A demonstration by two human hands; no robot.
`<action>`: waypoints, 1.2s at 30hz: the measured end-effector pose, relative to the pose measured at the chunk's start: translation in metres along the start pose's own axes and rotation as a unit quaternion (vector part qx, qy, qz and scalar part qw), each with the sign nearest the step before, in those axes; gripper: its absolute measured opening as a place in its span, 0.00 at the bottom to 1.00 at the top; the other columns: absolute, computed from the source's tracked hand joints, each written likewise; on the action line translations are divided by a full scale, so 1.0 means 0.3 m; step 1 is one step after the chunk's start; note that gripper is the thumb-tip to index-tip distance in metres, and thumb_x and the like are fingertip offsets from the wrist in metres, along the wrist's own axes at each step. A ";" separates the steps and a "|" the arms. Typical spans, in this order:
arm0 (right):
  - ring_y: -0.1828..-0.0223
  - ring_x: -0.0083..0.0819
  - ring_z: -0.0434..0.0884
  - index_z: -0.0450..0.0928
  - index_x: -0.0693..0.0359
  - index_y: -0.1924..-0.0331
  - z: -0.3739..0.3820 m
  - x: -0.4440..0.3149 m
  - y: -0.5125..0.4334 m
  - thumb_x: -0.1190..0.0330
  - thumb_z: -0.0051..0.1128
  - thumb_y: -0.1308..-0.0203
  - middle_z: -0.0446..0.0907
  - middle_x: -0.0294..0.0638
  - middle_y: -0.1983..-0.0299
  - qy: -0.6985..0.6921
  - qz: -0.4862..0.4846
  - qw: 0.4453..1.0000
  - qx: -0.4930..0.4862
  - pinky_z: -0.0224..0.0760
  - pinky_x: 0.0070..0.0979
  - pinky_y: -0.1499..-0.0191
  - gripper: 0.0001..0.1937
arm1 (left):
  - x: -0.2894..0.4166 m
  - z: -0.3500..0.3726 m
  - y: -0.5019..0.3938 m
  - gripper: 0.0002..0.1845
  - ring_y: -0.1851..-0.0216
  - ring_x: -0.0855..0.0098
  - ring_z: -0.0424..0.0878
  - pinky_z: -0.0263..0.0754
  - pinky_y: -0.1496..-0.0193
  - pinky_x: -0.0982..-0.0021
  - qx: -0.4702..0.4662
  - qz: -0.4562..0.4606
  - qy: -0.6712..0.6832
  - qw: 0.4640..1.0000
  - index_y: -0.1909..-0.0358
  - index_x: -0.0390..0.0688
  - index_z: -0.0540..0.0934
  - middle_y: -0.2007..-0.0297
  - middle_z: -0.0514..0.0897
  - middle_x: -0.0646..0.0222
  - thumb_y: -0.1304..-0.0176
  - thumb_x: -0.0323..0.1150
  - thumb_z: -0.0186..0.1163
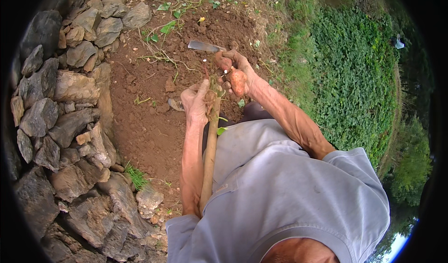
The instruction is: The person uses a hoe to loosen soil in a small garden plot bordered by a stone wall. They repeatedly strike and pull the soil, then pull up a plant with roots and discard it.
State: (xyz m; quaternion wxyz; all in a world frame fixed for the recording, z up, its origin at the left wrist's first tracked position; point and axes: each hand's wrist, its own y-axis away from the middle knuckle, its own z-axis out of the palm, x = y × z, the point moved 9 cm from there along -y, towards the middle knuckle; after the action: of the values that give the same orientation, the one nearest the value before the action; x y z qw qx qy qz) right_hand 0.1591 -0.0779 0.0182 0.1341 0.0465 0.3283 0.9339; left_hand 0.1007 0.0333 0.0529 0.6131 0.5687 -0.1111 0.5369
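My right hand (241, 70) is closed around freshly dug sweet potatoes, a rounded orange-red one (237, 82) and a darker one (223, 61) above it. Facing it on the left, my left hand (196, 97) has its thumb raised and pinches thin roots and stem pieces (211, 88) joined to the cluster. A long wooden handle (211, 140) leans against my body between my forearms. Beyond my right fingers lies a metal hoe blade (204, 46) on the soil; where it joins the handle is hidden.
Loose brown soil (147, 123) spreads before me, with cut green vines (168, 27) at the top. A dry stone wall (77, 88) borders it on the left. Grass (297, 53) and a dense leafy patch (350, 81) stretch along the right. Part of a shoe (175, 104) shows beside my left hand.
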 end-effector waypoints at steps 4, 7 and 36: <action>0.86 0.35 0.79 0.75 0.56 0.68 -0.064 -0.025 -0.017 0.48 0.50 0.35 0.79 0.44 0.79 0.049 -0.068 0.993 0.084 0.78 0.38 0.85 0.19 | 0.033 0.041 0.029 0.13 0.75 0.78 0.79 0.73 0.73 0.75 0.008 0.047 -0.112 0.993 0.64 0.29 0.84 0.71 0.85 0.66 0.32 0.34 0.66; 0.87 0.31 0.73 0.75 0.54 0.59 -0.056 -0.058 -0.046 0.53 0.53 0.34 0.74 0.36 0.83 0.080 -0.166 0.982 0.048 0.68 0.27 0.87 0.14 | 0.044 0.051 0.035 0.13 0.75 0.81 0.75 0.69 0.74 0.76 0.030 0.083 -0.174 0.981 0.65 0.31 0.84 0.73 0.83 0.71 0.34 0.35 0.68; 0.95 0.27 0.60 0.67 0.58 0.75 -0.194 0.198 -0.051 0.55 0.49 0.32 0.64 0.36 0.89 0.310 -0.043 0.946 0.087 0.51 0.29 0.94 0.18 | -0.201 -0.178 -0.053 0.17 0.76 0.73 0.76 0.71 0.72 0.66 0.109 0.033 -0.266 0.957 0.68 0.29 0.83 0.75 0.83 0.64 0.30 0.37 0.60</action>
State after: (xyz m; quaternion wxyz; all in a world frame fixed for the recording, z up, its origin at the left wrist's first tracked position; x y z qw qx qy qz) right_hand 0.0951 -0.0848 -0.0368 0.0615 -0.2484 0.4352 0.8632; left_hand 0.0637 0.0484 -0.0188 0.4777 0.7502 -0.2297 0.3953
